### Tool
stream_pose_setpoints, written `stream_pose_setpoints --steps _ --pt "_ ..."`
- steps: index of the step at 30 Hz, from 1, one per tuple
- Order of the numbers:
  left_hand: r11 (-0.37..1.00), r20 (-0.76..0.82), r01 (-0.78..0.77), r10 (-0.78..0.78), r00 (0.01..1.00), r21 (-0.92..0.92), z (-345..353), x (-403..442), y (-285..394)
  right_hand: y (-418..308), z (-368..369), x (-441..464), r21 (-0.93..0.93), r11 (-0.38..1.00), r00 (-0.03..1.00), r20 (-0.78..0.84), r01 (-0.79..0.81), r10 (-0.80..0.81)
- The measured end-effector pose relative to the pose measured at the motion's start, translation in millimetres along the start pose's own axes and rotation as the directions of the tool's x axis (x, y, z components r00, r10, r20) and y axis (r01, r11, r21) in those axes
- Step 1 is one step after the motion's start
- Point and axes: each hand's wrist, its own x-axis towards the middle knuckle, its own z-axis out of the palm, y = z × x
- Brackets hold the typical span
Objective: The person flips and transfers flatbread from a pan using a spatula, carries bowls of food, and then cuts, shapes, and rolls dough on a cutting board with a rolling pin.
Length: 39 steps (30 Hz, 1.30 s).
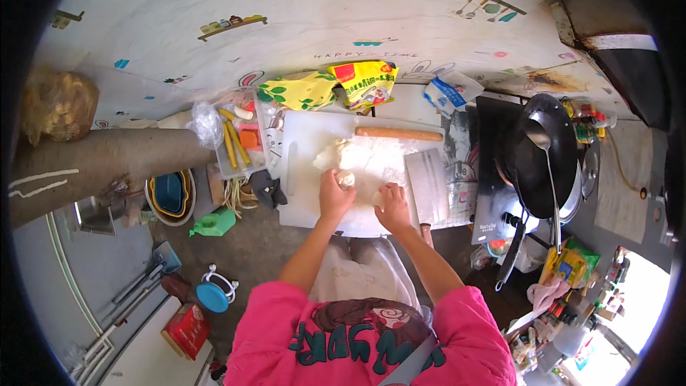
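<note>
On the white cutting board (pixel 300 204), my left hand (pixel 334 194) is closed round a small piece of pale dough (pixel 346 179). My right hand (pixel 393 207) rests on the board to its right, fingers curled, with a bit of pale dough (pixel 377 199) at its fingertips. Larger dough pieces (pixel 334 155) lie just above my left hand. A wooden rolling pin (pixel 399 133) lies along the board's far edge. The broad blade of a cleaver (pixel 427 186) lies right of my right hand, its handle (pixel 426 234) pointing towards me.
Two yellow bags (pixel 368 86) stand behind the board. A plastic bin (pixel 246 150) with orange and yellow items is at the left. At the right, a black wok (pixel 541 154) with a ladle (pixel 549 164) sits on the stove (pixel 493 207).
</note>
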Motion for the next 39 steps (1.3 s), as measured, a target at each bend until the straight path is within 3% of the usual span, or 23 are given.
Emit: stream_pose_setpoints --steps 2,5,8,10,13,15,16,19,20,23,24,28,36,39 --pt "0.999 -0.031 -0.022 0.021 0.999 -0.031 -11 4 -9 -5 -10 1 0.076 0.997 0.999 -0.054 0.008 -0.004" --pt "0.993 -0.126 0.069 -0.080 0.989 -0.092 -28 17 -11 -9 -12 4 0.197 0.977 0.997 -0.004 0.078 -0.079" --pt "0.999 -0.075 0.035 -0.035 0.997 -0.010 -31 35 -22 -1 0 8 0.083 0.990 0.993 -0.041 0.112 -0.108" --pt "0.997 -0.004 0.072 -0.072 0.997 0.005 -33 40 -33 1 5 16 0.039 0.999 0.986 -0.167 0.000 0.007" --pt "0.935 -0.198 -0.090 0.166 0.966 0.343 -44 31 2 -8 3 30 0.002 0.996 0.964 -0.251 -0.094 0.091" --pt "0.943 -0.172 -0.158 0.214 0.961 0.293 -44 24 12 -17 7 43 -0.026 0.998 0.961 -0.273 -0.059 0.050" --pt "0.944 -0.160 -0.190 0.239 0.958 0.271 -43 20 15 -22 8 48 -0.032 0.996 0.984 -0.162 -0.083 0.076" --pt "0.939 -0.088 -0.267 0.292 0.953 0.216 -34 4 24 -27 37 54 -0.209 0.978 0.992 -0.129 -0.020 -0.008" --pt "0.937 -0.074 -0.297 0.314 0.946 0.182 -29 -2 22 -28 42 54 -0.265 0.964 1.000 -0.016 -0.028 0.024" --pt "0.936 0.075 -0.337 0.331 0.941 0.098 -22 -19 13 -31 40 56 -0.289 0.955 0.997 -0.054 -0.069 0.056" --pt "0.919 0.176 -0.364 0.338 0.925 0.150 -21 -23 10 -27 43 57 -0.277 0.957 0.996 -0.045 -0.082 0.072" --pt "0.862 0.256 -0.383 0.309 0.916 0.332 -10 -41 2 -29 41 62 -0.300 0.946 0.991 0.006 -0.124 0.132" --pt "0.721 0.374 -0.482 0.324 0.869 0.498 1 -45 -7 -26 42 65 -0.393 0.917 0.997 0.008 -0.062 0.071" --pt "0.721 0.386 -0.489 0.324 0.864 0.490 -2 -43 -5 -25 42 64 -0.329 0.943 0.998 -0.047 -0.061 0.048"
